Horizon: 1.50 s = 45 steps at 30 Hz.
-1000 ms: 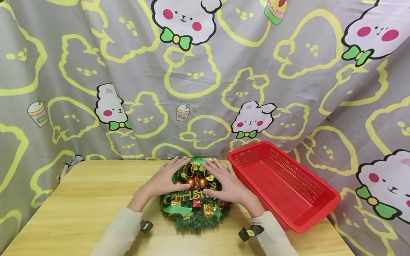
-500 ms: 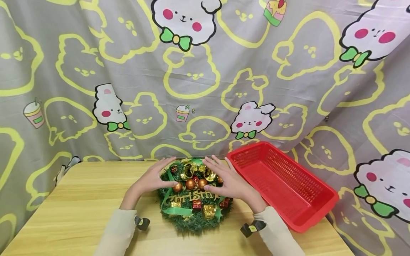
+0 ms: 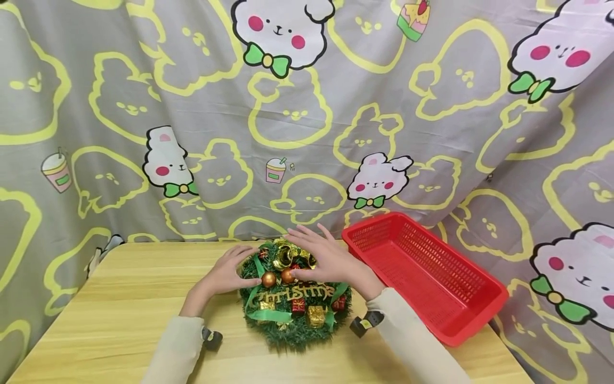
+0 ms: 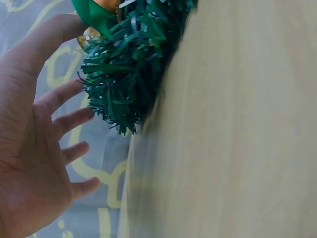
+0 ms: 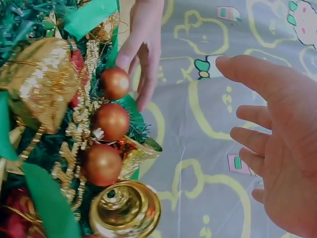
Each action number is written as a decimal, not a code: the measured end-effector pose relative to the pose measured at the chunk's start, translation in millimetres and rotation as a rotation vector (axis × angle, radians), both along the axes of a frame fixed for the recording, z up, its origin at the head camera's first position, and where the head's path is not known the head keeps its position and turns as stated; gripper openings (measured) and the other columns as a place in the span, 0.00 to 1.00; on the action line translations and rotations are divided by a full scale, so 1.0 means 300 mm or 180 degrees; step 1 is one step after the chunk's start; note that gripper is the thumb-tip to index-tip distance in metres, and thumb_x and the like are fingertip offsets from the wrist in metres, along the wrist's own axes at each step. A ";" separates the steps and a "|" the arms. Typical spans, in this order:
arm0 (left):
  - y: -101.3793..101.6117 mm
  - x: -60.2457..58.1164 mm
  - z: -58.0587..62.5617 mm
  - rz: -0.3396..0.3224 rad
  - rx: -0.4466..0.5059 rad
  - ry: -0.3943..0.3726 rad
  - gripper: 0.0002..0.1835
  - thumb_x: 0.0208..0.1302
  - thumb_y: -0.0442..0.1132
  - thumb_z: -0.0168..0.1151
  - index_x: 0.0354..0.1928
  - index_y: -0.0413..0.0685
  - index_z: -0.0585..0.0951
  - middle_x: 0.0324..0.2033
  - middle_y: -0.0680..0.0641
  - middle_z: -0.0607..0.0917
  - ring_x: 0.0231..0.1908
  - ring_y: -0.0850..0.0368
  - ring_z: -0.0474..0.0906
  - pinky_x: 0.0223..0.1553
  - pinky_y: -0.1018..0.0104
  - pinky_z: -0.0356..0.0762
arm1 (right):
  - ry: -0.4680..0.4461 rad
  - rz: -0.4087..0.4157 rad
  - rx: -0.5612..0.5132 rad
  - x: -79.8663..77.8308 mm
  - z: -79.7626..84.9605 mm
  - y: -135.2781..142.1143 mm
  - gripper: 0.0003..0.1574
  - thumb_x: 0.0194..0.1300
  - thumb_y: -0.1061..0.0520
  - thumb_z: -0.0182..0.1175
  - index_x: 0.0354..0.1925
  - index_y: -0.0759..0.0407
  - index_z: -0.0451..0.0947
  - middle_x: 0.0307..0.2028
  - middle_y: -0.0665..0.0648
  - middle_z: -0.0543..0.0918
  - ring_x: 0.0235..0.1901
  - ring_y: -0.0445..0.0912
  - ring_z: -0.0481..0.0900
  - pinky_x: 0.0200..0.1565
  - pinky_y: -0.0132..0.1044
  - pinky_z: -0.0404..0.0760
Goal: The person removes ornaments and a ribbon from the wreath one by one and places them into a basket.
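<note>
And here's the wreath (image 3: 302,321), bushy green tinsel, lying face up on the bench (image 3: 120,330), close to the middle of the far edge! Gold bell (image 5: 126,210) towards that edge, then a row of copper-coloured balls (image 5: 111,122), then gold lettering (image 3: 297,293)! Nearer the front edge, red and gold gift boxes (image 3: 316,316), green ribbon (image 3: 268,316) alongside!

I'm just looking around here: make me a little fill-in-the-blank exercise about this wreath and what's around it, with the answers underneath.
1. The plastic basket beside the wreath is coloured ____.
2. The hand nearer the basket is the person's ____ one.
3. The flat ribbons on the wreath are coloured ____.
4. The right wrist view shows a row of ____ round, copper-coloured baubles.

Missing words: red; right; green; three.
</note>
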State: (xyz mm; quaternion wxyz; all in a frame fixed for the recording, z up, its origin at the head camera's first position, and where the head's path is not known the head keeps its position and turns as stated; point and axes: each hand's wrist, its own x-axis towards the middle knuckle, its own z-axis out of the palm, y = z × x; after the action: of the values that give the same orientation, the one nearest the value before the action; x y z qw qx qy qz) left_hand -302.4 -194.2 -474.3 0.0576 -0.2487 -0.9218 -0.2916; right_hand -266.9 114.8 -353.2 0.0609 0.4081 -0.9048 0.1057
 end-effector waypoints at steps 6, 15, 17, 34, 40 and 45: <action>-0.005 -0.004 -0.013 0.0026 -0.0080 0.0038 0.45 0.55 0.63 0.73 0.73 0.53 0.71 0.71 0.37 0.70 0.72 0.30 0.60 0.64 0.24 0.62 | -0.0080 0.0064 0.0268 -0.023 0.041 -0.051 0.48 0.68 0.31 0.61 0.78 0.43 0.59 0.78 0.49 0.62 0.81 0.50 0.50 0.78 0.62 0.42; -0.003 0.009 0.006 0.0036 -0.0168 -0.0117 0.42 0.54 0.63 0.73 0.70 0.55 0.74 0.69 0.39 0.72 0.69 0.32 0.63 0.64 0.26 0.63 | 0.0178 0.0493 0.0714 -0.046 -0.022 -0.083 0.38 0.71 0.40 0.62 0.72 0.52 0.69 0.71 0.54 0.74 0.74 0.53 0.65 0.75 0.63 0.56; -0.003 0.013 0.013 0.0036 -0.0166 -0.0165 0.41 0.55 0.62 0.73 0.69 0.55 0.75 0.69 0.39 0.72 0.69 0.32 0.64 0.65 0.27 0.63 | 0.0334 0.0603 0.0706 -0.049 -0.042 -0.091 0.36 0.71 0.41 0.63 0.71 0.52 0.71 0.68 0.54 0.77 0.71 0.52 0.69 0.73 0.61 0.61; -0.035 0.015 0.017 -0.0107 0.0041 -0.0309 0.31 0.52 0.48 0.79 0.59 0.51 0.80 0.63 0.40 0.78 0.67 0.34 0.66 0.67 0.30 0.62 | 0.0802 0.0946 0.0918 -0.096 -0.167 -0.168 0.31 0.70 0.40 0.64 0.66 0.49 0.76 0.60 0.49 0.82 0.63 0.46 0.76 0.66 0.47 0.73; -0.026 0.016 0.022 -0.0135 -0.0008 -0.0356 0.27 0.53 0.47 0.78 0.55 0.53 0.81 0.63 0.41 0.78 0.68 0.33 0.65 0.66 0.28 0.62 | 0.0976 0.0995 0.1111 -0.111 -0.178 -0.184 0.30 0.70 0.40 0.64 0.65 0.47 0.77 0.59 0.47 0.83 0.62 0.45 0.76 0.66 0.46 0.72; -0.028 0.015 0.030 -0.0072 -0.0011 -0.0379 0.26 0.51 0.46 0.79 0.52 0.54 0.81 0.63 0.40 0.78 0.67 0.33 0.66 0.67 0.29 0.63 | 0.0928 0.1002 0.1199 -0.118 -0.177 -0.194 0.29 0.70 0.40 0.64 0.66 0.44 0.77 0.59 0.46 0.83 0.63 0.44 0.76 0.67 0.46 0.72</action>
State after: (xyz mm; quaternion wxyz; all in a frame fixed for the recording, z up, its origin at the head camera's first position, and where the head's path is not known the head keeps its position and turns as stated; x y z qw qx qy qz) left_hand -298.0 -202.5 -465.4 -0.0010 -0.2414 -0.9213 -0.3049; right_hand -302.3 56.5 -406.3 0.0964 0.5585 -0.8157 -0.1159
